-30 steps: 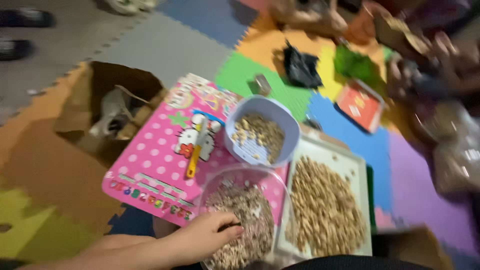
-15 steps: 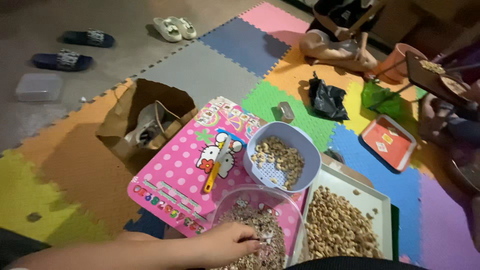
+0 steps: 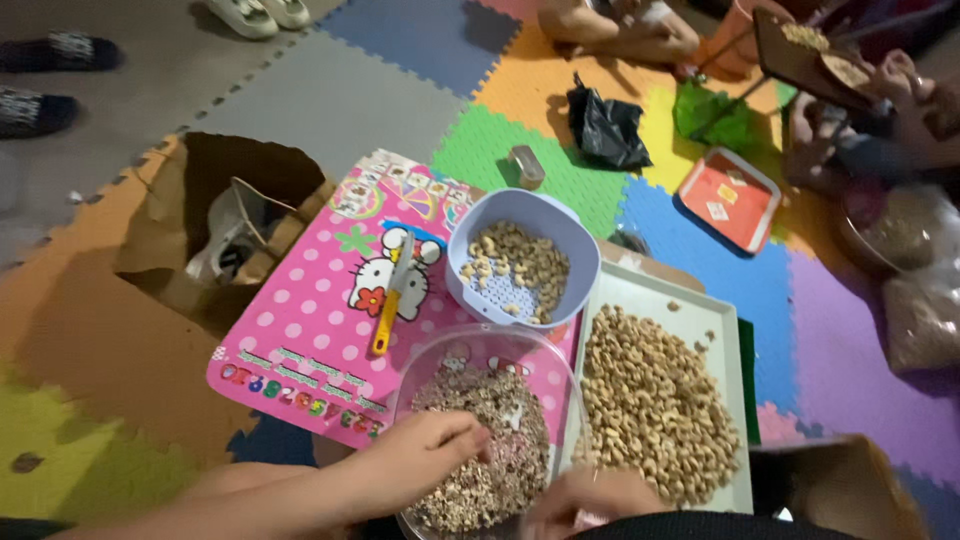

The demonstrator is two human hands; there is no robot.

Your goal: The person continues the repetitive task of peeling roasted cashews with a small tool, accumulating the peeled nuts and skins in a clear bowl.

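At lower centre, the left hand (image 3: 425,462) pinched loose nut skins (image 3: 500,450) in the clear bowl (image 3: 480,345). They looked light, brittle, best gathered by fingertips. The right hand (image 3: 590,495) was blurred; its state I cannot tell.

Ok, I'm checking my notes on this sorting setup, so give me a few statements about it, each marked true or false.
1. The left hand reaches into the clear bowl of nuts. True.
2. The knife with the yellow handle lies inside the lilac bowl. False: it lies on the pink board, left of that bowl.
3. The white tray to the right of the clear bowl holds a heap of pale nuts. True.
4. The lilac bowl is empty. False: it holds some pale nuts.
5. The right hand grips the knife. False: it is low at the near edge, by the tray, blurred.
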